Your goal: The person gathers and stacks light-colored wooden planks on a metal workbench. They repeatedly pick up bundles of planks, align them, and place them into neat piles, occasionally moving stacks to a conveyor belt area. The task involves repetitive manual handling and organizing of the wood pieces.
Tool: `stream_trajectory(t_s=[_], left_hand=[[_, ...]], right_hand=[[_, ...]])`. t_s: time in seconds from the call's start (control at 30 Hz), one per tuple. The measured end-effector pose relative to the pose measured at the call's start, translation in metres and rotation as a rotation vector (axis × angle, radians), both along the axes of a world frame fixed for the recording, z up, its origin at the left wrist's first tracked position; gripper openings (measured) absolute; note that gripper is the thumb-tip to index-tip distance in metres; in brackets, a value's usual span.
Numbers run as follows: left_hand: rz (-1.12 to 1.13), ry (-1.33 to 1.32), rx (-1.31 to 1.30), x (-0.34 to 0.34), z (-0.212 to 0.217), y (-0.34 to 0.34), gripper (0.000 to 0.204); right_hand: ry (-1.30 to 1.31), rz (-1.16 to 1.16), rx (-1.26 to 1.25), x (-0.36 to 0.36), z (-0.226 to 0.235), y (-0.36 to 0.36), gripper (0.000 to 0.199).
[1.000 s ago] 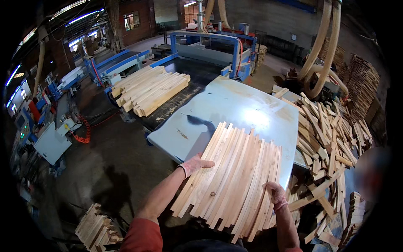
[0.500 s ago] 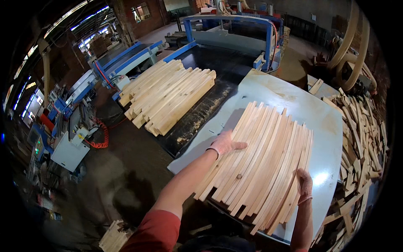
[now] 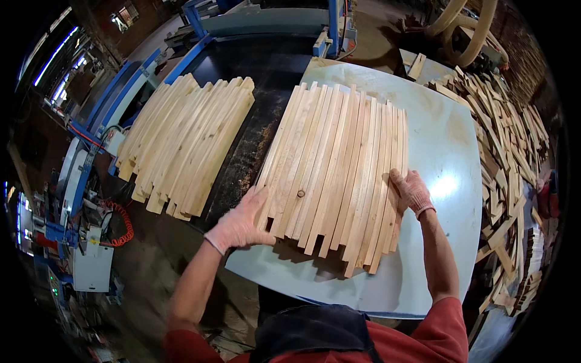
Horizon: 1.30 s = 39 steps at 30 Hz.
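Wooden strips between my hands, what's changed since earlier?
The wooden-strip bundle moved forward, its near ends now over the pale tabletop rather than past its edge. Your left hand shifted to the bundle's near-left corner, your right hand farther up its right side. Unchanged: the other strip stack on the black bed.

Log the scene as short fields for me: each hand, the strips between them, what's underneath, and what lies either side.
Left hand: gloved, thumb spread, at the near left corner of the strips
Right hand: gloved, against their right edge
Wood strips: side by side, ends uneven
Underneath: pale table; full contact unclear
Left side: second group of strips on a black machine bed
Right side: loose wood pile beyond the table
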<state>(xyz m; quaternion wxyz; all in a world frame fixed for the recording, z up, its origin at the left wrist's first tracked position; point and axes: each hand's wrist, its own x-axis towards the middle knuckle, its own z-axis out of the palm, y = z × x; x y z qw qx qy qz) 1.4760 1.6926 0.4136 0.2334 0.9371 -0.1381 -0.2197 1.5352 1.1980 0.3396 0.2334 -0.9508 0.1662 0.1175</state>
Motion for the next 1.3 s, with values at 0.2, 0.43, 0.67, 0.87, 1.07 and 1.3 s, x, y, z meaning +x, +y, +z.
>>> stream_trajectory(t_s=[0.2,0.43,0.67,0.87,1.07,1.3], left_hand=[[-0.093,-0.208,0.33,-0.014,-0.005,-0.02,0.138],[-0.213,-0.3,0.339,0.005,-0.016,-0.007,0.127],[-0.175,-0.097,0.352,0.043,0.008,0.009,0.127],[0.337,-0.239,0.554,0.093,-0.016,-0.089,0.115],[0.414,-0.275,0.528,0.099,-0.026,-0.05,0.115],[0.437,-0.341,0.645,0.111,-0.062,0.053,0.116]], right_hand=[[-0.11,-0.015,0.124,-0.005,0.007,0.015,0.083],[-0.071,-0.08,0.091,-0.002,-0.002,0.009,0.081],[-0.098,-0.095,0.115,-0.007,-0.002,0.006,0.084],[-0.047,-0.093,0.18,-0.002,-0.001,0.011,0.083],[-0.081,-0.117,0.258,-0.006,-0.007,0.004,0.087],[-0.097,-0.157,0.271,-0.01,0.015,0.032,0.085]])
